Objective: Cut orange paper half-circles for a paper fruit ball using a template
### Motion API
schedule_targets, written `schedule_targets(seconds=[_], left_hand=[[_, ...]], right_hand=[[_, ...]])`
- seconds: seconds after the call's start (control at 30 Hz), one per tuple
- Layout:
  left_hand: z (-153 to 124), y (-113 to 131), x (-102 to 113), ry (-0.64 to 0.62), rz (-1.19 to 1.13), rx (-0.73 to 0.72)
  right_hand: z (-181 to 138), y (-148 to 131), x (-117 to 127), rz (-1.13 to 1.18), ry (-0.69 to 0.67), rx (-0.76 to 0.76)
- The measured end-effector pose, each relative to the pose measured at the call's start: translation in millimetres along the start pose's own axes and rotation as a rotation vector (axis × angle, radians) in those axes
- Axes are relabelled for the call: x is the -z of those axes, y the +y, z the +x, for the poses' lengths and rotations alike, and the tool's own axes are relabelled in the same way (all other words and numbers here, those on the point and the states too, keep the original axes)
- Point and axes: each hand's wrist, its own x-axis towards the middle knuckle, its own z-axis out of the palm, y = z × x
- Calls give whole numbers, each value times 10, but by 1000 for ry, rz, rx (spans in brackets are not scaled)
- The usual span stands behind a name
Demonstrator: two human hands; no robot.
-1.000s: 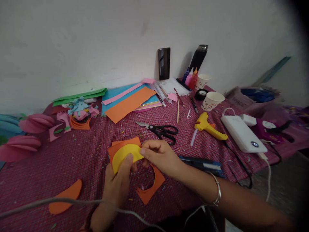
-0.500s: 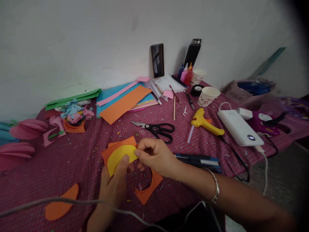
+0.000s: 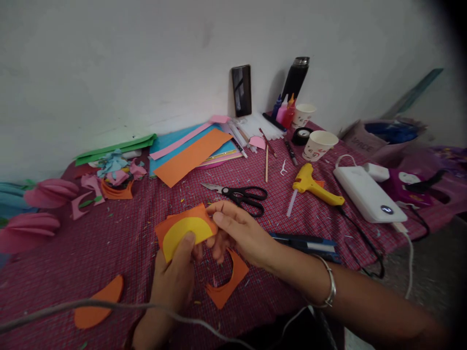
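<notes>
My left hand (image 3: 173, 277) pinches a yellow half-round paper piece (image 3: 188, 229) flat against a small stack of orange paper (image 3: 168, 221), thumb on top. At the stack's right edge is my right hand (image 3: 241, 231), its thumb and fingers closed about the orange paper's edge. Below the hands lies an orange paper offcut (image 3: 237, 279) with a curved cut-out. A cut orange paper shape (image 3: 100, 304) rests at the lower left. Black-handled scissors (image 3: 241, 194) lie just beyond my right hand.
A yellow glue gun (image 3: 310, 184), a white power bank (image 3: 368, 194) and paper cups (image 3: 319, 146) stand right. Paper scraps (image 3: 113, 167) and pink paper decorations (image 3: 51, 194) lie left. A phone (image 3: 242, 91) leans on the wall. A cable (image 3: 120, 306) crosses the foreground.
My right hand has shifted from the yellow piece's right end to the orange stack's edge. The yellow piece's right end now lies against the orange paper. The view has turned slightly left.
</notes>
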Motion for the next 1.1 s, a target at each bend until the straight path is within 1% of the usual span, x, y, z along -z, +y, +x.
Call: schedule_targets(seconds=[0.1,0.17,0.23,0.33,0.4,0.47,0.53,0.63,0.73,0.9,1.0,1.1], left_hand=[[29,24,-18,-32,-122,67],[47,37,-32,-71,-274,133],[63,54,-34,-153,-436,233],[78,80,-18,-274,-636,396],[79,91,-9,-300,-689,453],[74,94,-11,-298,-720,479],[66,87,-23,-293,-740,492],[52,65,-41,-303,-733,487],[35,54,-52,-330,-702,451],[-2,70,-76,-302,-646,343],[-8,26,-85,-234,-546,228],[-9,-31,-70,-103,-359,102]], right_hand=[[-6,10,19,-92,-107,-62],[-12,17,10,-182,-154,-33],[-21,20,-10,-260,-122,79],[-42,14,-24,-485,1,275],[-57,8,-20,-648,17,320],[-64,9,-17,-727,1,336],[-60,19,-21,-773,24,344],[-37,46,-32,-806,90,349],[-13,67,-32,-810,136,379],[-21,48,-30,-764,155,382],[-31,46,-43,-741,155,376],[-27,73,-50,-614,132,337]])
